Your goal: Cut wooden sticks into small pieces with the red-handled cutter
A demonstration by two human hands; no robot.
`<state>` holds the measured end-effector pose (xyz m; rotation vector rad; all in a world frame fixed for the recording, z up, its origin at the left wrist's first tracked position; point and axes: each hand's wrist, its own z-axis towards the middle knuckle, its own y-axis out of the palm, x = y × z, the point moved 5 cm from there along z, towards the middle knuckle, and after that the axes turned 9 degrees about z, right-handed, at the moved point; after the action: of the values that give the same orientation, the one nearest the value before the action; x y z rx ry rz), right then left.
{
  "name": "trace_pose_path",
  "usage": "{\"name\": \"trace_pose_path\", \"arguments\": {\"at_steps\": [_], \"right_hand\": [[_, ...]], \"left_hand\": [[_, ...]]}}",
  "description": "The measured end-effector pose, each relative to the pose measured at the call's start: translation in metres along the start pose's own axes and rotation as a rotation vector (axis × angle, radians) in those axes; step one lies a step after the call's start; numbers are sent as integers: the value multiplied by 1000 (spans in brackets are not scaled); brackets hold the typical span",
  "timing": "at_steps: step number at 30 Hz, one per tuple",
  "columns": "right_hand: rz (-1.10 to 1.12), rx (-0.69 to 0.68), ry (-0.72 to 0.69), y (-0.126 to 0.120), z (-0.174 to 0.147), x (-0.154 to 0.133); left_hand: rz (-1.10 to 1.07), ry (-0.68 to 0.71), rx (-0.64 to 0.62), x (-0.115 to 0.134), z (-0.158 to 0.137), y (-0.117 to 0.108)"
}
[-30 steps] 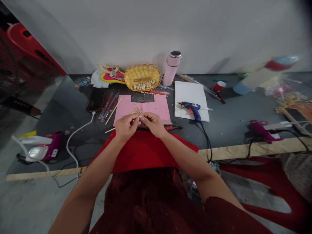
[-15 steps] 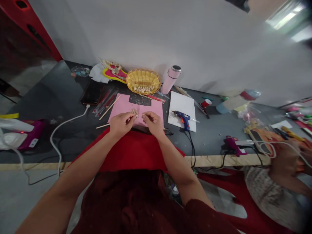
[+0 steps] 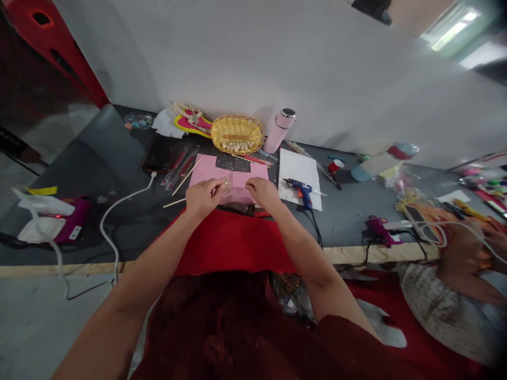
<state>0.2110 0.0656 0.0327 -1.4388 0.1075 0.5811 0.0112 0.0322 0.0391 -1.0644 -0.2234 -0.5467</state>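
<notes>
My left hand point(image 3: 203, 198) is closed in a pinch over the left part of a pink sheet of paper point(image 3: 206, 164). Right beside its fingertips is a cluster of small beige pieces point(image 3: 226, 184); I cannot tell whether it is held or lies on the paper. On the other side of the sheet, my right hand point(image 3: 263, 193) is also pinched, apart from the left. Whatever its fingertips hold is too small to make out. A red cloth point(image 3: 237, 243) covers my lap below the hands.
Behind the paper stand a wicker basket point(image 3: 237, 125) with small pale pieces and a pink bottle point(image 3: 280, 129). A blue glue gun point(image 3: 303, 193) rests on a white pad point(image 3: 289, 163). Thin sticks, a phone point(image 3: 159, 153) and cables lie leftward. A co-worker's arm point(image 3: 459, 253) is at right.
My right hand has moved right, away from the left hand, widening the gap over the paper. The left hand stays by the beige cluster. The whole view has shifted slightly.
</notes>
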Motion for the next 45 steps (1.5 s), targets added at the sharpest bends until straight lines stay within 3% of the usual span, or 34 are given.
{"name": "trace_pose_path", "arguments": {"at_steps": [7, 12, 18, 24, 28, 31, 35, 38, 42, 45], "right_hand": [[51, -34, -92, -26, -54, 12], [21, -116, -206, -28, -90, 12], [-118, -147, -192, -17, -91, 16], [40, -114, -292, -22, -82, 26], [287, 42, -212, -53, -77, 30], [642, 174, -73, -70, -74, 27], [1180, 236, 149, -56, -66, 15], [1393, 186, 229, -35, -58, 3], [1716, -19, 221, -15, -54, -13], [1831, -74, 251, -7, -58, -15]], "left_hand": [[8, 36, -1, 3, -1, 0], [49, 44, -4, 5, -2, 2], [54, 66, 13, 7, -4, 4], [-19, 76, 99, 7, -1, -5], [-121, 71, 201, 0, 0, -14], [-176, 48, 245, -3, -1, -16], [-189, 38, 208, 0, -3, -13], [-162, 38, 175, 5, -3, -12], [-115, 71, 197, 9, -3, -19], [-136, 90, 221, 12, -3, -24]]}}
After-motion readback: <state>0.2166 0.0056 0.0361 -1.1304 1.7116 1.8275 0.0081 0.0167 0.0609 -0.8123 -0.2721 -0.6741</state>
